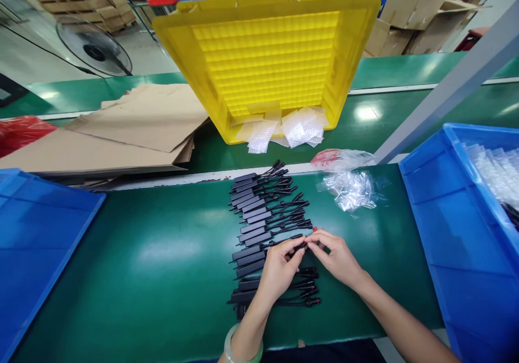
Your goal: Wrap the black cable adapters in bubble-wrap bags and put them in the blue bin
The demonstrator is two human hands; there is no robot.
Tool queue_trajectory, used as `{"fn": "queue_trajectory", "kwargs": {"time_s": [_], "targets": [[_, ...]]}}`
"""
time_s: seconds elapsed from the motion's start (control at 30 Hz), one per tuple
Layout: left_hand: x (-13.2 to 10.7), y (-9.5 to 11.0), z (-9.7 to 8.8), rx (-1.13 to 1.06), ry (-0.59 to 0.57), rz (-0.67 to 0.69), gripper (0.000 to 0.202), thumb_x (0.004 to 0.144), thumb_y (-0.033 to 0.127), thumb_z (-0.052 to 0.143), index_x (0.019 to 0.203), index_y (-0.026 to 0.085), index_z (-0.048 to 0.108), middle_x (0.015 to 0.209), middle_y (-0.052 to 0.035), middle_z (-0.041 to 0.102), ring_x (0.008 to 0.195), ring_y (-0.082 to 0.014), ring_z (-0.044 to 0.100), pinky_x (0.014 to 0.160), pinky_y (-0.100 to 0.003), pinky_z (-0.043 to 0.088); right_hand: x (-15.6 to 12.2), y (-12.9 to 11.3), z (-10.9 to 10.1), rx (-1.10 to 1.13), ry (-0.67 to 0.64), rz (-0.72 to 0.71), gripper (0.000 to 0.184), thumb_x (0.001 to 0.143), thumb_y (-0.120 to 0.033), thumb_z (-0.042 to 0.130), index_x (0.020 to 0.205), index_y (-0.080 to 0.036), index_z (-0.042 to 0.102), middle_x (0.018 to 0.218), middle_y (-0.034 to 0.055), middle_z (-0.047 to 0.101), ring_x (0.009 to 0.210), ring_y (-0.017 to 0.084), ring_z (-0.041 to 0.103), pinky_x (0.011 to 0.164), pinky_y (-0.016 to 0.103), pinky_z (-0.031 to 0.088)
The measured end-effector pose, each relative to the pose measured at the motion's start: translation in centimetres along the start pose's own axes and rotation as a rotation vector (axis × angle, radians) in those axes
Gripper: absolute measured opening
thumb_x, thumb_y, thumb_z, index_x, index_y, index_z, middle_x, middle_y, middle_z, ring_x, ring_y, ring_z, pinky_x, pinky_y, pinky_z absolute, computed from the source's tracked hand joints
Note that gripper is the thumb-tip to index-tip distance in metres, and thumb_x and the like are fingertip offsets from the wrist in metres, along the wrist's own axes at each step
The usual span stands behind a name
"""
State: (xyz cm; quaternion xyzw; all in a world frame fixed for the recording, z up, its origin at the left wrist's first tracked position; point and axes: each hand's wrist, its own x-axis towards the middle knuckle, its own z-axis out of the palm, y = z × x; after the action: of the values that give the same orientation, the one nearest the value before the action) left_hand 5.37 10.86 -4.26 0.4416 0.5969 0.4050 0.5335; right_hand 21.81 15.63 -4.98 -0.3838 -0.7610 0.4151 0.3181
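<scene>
Several slim black box-shaped devices with short cables [253, 216] lie side by side in a column on the green work surface [154, 276], cable ends pointing right. My left hand [279, 271] is closed in a pinch on a black cable connector [300, 245] beside the lower middle of the column. At that same connector, the fingertips of my right hand [336, 255] are pinched together from the right. My fingers hide most of the connector. A small red spot shows by my right index finger; I cannot make out what it is.
Behind the devices a yellow crate [267, 54] stands tipped on its side, with bubble-wrap pouches [304, 127] at its lower edge. Clear plastic bags [352, 190] lie to the right. Blue bins flank me, left [44, 233] and right [441, 217]. Cardboard sheets [133, 130] are stacked back left.
</scene>
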Motion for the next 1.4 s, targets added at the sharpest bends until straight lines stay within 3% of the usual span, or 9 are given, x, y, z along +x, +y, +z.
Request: {"fn": "queue_trajectory", "kwargs": {"time_s": [0.13, 0.33, 0.63, 0.77, 0.9, 1.0, 1.13, 1.27, 1.4], "targets": [[0.1, 0.0, -0.1, 0.030, 0.003, -0.017, 0.035, 0.079, 0.034, 0.059, 0.105, 0.015, 0.073, 0.062, 0.0006, 0.057, 0.047, -0.0086, 0.046, 0.044, -0.022, 0.048, 0.0, 0.0, 0.2, -0.106, 0.024, -0.042, 0.015, 0.096, -0.022, 0.049, 0.085, -0.022, 0.059, 0.079, 0.0012, 0.066, 0.064, 0.016, 0.060, 0.093, 0.040, 0.049], [0.2, 0.1, -0.1, 0.056, -0.029, -0.038, 0.030, 0.080, 0.033, 0.059, 0.100, 0.015, 0.072, 0.057, 0.0024, 0.051, 0.046, -0.0091, 0.042, 0.042, -0.021, 0.045, -0.1, 0.0, 0.6, -0.312, 0.025, -0.220, 0.015, 0.095, -0.014, 0.044, 0.084, -0.021, 0.050, 0.078, 0.0032, 0.059, 0.073, 0.019, 0.055, 0.081, 0.037, 0.050], [-0.1, 0.6, 0.2, 0.235, 0.005, 0.062, 0.018, 0.078, 0.020, 0.054, 0.088, 0.018, 0.069, 0.071, -0.0009, 0.066, 0.060, -0.0127, 0.051, 0.054, -0.022, 0.040, -0.1, -0.2, 0.0, -0.459, -0.124, -0.412, 0.017, 0.093, -0.012, 0.040, 0.084, -0.020, 0.053, 0.077, 0.0059, 0.058, 0.072, 0.020, 0.053, 0.070, 0.034, 0.048], [-0.2, 0.5, 0.2, 0.335, 0.018, 0.116, 0.009, 0.080, 0.020, 0.053, 0.079, 0.019, 0.062, 0.063, 0.0030, 0.057, 0.055, -0.0105, 0.045, 0.051, -0.021, 0.034, 0.2, 0.0, -0.8, -0.345, -0.132, -0.346, 0.014, 0.095, -0.015, 0.043, 0.090, -0.020, 0.055, 0.082, 0.0052, 0.062, 0.076, 0.019, 0.057, 0.072, 0.034, 0.049], [-0.4, 0.4, 0.2, 0.299, -0.016, 0.085, 0.011, 0.081, 0.026, 0.056, 0.086, 0.019, 0.061, 0.067, 0.0030, 0.057, 0.047, -0.0077, 0.042, 0.044, -0.019, 0.030, 0.6, 0.9, -2.3, -0.343, 0.022, -0.201, 0.014, 0.097, -0.019, 0.045, 0.091, -0.021, 0.057, 0.086, 0.0056, 0.064, 0.081, 0.020, 0.060, 0.072, 0.033, 0.048], [-0.6, 0.5, 0.2, 0.286, -0.056, 0.140, 0.018, 0.084, 0.028, 0.055, 0.093, 0.019, 0.067, 0.080, -0.0021, 0.066, 0.054, -0.0096, 0.051, 0.044, -0.019, 0.034, 0.8, 1.8, -3.4, -0.409, 0.114, -0.092, 0.016, 0.096, -0.020, 0.045, 0.087, -0.021, 0.057, 0.083, 0.0047, 0.063, 0.077, 0.019, 0.059, 0.068, 0.032, 0.048], [-0.9, 1.1, 0.0, 0.294, -0.088, 0.270, 0.030, 0.091, 0.031, 0.049, 0.073, 0.020, 0.070, 0.086, -0.0053, 0.071, 0.071, -0.0154, 0.062, 0.058, -0.024, 0.047, 0.8, 2.9, -3.4, -0.486, 0.120, -0.061, 0.011, 0.093, -0.019, 0.049, 0.087, -0.021, 0.057, 0.086, 0.0051, 0.062, 0.080, 0.022, 0.057, 0.071, 0.035, 0.049], [-1.0, 1.6, -0.6, 0.413, 0.060, 0.373, 0.025, 0.092, 0.029, 0.049, 0.080, 0.020, 0.070, 0.091, -0.0068, 0.072, 0.082, -0.0198, 0.065, 0.077, -0.032, 0.052, 0.6, 3.6, -2.8, -0.546, 0.113, -0.053, 0.008, 0.089, -0.015, 0.053, 0.087, -0.021, 0.058, 0.094, 0.0082, 0.059, 0.087, 0.025, 0.055, 0.076, 0.040, 0.050], [-0.4, 2.0, -0.8, 0.748, 0.178, 0.393, 0.017, 0.091, 0.023, 0.050, 0.087, 0.020, 0.067, 0.092, -0.0060, 0.070, 0.087, -0.0214, 0.063, 0.076, -0.034, 0.051, 0.6, 3.7, -2.5, -0.565, 0.097, -0.051, 0.012, 0.088, -0.013, 0.050, 0.081, -0.021, 0.056, 0.099, 0.0109, 0.056, 0.095, 0.028, 0.053, 0.079, 0.044, 0.049]]}}
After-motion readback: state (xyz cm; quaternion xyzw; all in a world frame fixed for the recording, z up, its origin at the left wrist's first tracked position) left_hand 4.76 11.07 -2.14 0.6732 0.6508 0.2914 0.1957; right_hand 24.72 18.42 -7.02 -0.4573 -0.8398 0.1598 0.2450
